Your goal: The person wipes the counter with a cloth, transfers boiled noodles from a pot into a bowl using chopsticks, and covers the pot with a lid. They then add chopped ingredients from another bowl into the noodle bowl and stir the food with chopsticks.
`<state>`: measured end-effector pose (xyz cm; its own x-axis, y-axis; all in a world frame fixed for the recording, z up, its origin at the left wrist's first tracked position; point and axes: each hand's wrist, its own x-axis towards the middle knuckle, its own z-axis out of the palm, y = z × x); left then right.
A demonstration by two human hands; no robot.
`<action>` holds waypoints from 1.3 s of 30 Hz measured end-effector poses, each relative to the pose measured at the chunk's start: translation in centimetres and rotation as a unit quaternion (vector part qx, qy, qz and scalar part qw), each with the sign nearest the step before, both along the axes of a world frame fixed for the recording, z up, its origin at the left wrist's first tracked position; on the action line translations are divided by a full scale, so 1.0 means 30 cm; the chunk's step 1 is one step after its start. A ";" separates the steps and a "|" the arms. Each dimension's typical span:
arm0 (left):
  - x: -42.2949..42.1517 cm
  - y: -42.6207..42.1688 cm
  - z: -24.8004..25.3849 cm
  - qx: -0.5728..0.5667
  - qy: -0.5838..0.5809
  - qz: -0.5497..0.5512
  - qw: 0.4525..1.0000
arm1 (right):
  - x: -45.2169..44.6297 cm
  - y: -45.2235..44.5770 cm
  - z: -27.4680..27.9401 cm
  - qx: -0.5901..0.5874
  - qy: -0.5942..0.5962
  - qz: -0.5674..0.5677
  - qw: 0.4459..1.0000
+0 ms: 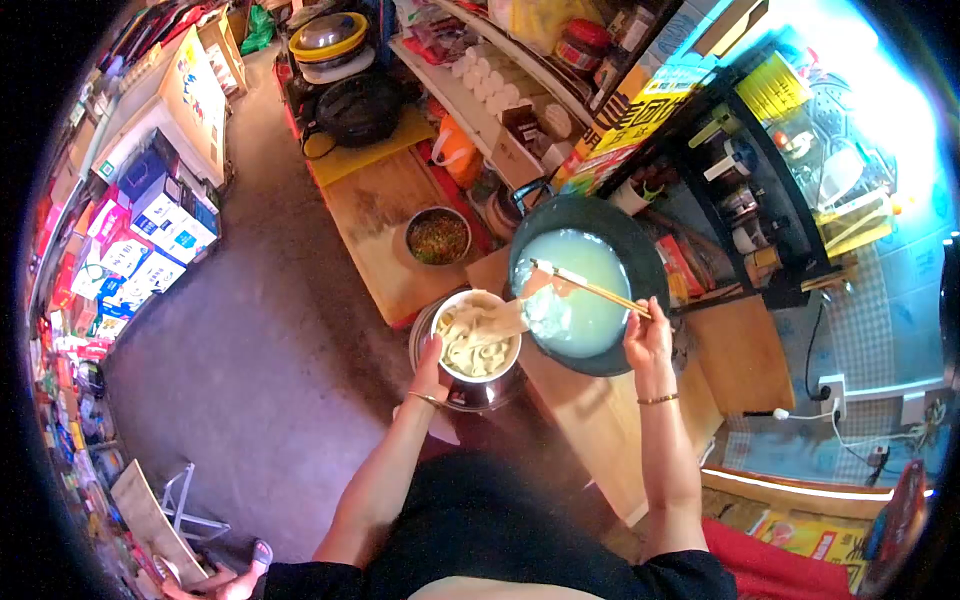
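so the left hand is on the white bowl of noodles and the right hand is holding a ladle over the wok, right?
Not quite: the head view shows the right hand holding chopsticks, not a ladle, over the wok. The left hand is on the white bowl of noodles.

**Cream, Milky Green and Gold**

My sleeves [690,577] are black, and the bangle [658,399] on my right wrist is gold. My chopsticks [607,294] are golden brown. The bowl [499,375] is white, the noodles [482,352] a pale cream. I see a dark grey-green pan [642,230] around a milky, pale green liquid [592,318]. The worktop [368,222] is tan wood; to my right, the wall [862,345] shows a pale blue check.
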<state>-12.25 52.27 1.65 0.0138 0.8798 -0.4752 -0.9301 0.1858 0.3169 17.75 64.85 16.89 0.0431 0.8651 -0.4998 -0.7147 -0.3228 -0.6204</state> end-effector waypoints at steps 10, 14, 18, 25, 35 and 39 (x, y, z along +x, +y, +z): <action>0.010 0.008 -0.048 0.040 0.044 0.012 0.998 | -0.258 -0.236 0.130 0.126 -0.278 0.074 0.949; 0.008 0.004 -0.027 0.047 0.067 0.033 0.996 | -0.249 -0.295 0.196 0.249 -0.456 0.105 0.848; -0.001 -0.011 0.064 0.041 0.072 0.037 0.996 | -0.147 -0.290 0.133 0.332 -0.549 0.095 0.761; -0.034 -0.038 0.014 -0.003 0.025 -0.024 0.999 | -0.290 -0.216 -0.108 0.170 -0.296 -0.038 0.939; -0.021 -0.012 0.016 0.015 0.068 -0.017 0.997 | -0.277 -0.202 -0.045 0.032 -0.004 -0.135 0.990; -0.016 -0.014 0.034 0.029 0.089 -0.008 0.996 | -0.297 -0.229 0.070 0.087 -0.047 -0.107 0.989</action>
<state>-12.72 51.86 2.68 -0.0515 0.9060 -0.4202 -0.8557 0.1769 0.4862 8.85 57.98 18.99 0.2731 0.9040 -0.3290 -0.6923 -0.0528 -0.7197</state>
